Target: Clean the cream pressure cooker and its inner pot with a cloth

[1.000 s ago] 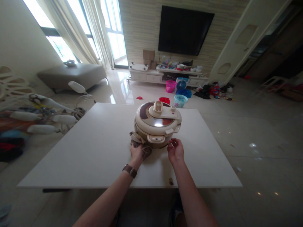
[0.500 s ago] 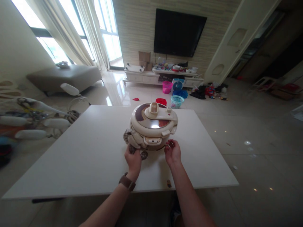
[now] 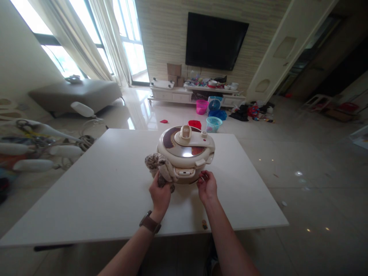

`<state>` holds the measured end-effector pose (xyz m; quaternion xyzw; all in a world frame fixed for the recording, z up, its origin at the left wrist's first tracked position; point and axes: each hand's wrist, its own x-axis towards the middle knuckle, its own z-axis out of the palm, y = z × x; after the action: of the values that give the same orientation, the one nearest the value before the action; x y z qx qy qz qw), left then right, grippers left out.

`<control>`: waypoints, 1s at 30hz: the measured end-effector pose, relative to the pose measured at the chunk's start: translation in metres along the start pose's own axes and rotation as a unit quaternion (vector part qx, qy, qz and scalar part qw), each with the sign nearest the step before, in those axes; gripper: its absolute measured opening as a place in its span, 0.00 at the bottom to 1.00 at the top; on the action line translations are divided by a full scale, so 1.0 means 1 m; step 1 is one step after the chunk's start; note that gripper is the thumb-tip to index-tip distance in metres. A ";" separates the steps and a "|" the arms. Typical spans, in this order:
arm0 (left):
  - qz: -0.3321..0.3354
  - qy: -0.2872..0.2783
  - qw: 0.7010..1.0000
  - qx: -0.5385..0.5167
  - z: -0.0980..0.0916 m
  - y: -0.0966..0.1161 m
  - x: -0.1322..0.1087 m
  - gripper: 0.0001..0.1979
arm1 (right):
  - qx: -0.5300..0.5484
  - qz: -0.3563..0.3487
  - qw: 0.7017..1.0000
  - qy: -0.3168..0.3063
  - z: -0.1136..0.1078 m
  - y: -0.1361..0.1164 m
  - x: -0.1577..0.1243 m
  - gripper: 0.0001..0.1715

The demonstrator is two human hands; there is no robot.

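Note:
A cream pressure cooker (image 3: 186, 153) with its lid on stands on the white table (image 3: 120, 199). My left hand (image 3: 160, 194) is closed on a patterned grey-brown cloth (image 3: 161, 165), which lies against the cooker's front left side. At the lower front right of the cooker is my right hand (image 3: 207, 186), palm turned up and fingers curled but apart, with nothing visible in it. Whether its fingertips touch the cooker is unclear.
A small dark object (image 3: 204, 224) lies near the table's front edge. Beyond the table stand a teal basket (image 3: 214, 124), a red container (image 3: 194, 124) and a pink bin (image 3: 201, 107). White-padded equipment (image 3: 66, 150) is at the left.
My left hand and the cloth have shifted slightly left and up along the cooker's side, and the cloth is bunched differently. My right hand stays beside the cooker's base.

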<state>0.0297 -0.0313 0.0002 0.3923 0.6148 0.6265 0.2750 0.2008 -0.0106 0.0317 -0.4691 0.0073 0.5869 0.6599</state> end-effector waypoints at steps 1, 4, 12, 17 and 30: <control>0.003 0.000 1.000 -0.001 0.000 0.000 0.000 0.21 | -0.001 0.001 1.000 -0.003 0.000 0.001 -0.001 0.06; 0.010 0.001 1.000 0.000 0.001 -0.001 0.000 0.21 | -0.004 0.010 1.000 -0.007 0.002 0.001 -0.002 0.05; 0.015 -0.003 1.000 0.015 0.000 0.001 -0.001 0.21 | -0.008 -0.002 1.000 -0.003 0.003 0.002 0.000 0.08; 0.013 -0.011 1.000 0.018 0.000 0.004 -0.001 0.19 | -0.009 -0.003 1.000 -0.013 0.002 0.003 -0.001 0.07; 0.013 -0.012 1.000 -0.009 -0.002 0.006 0.004 0.15 | -0.016 0.007 1.000 -0.011 0.005 0.003 -0.003 0.08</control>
<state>0.0262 -0.0298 0.0068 0.4048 0.6009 0.6308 0.2778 0.1945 -0.0102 0.0349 -0.4727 -0.0062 0.5966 0.6485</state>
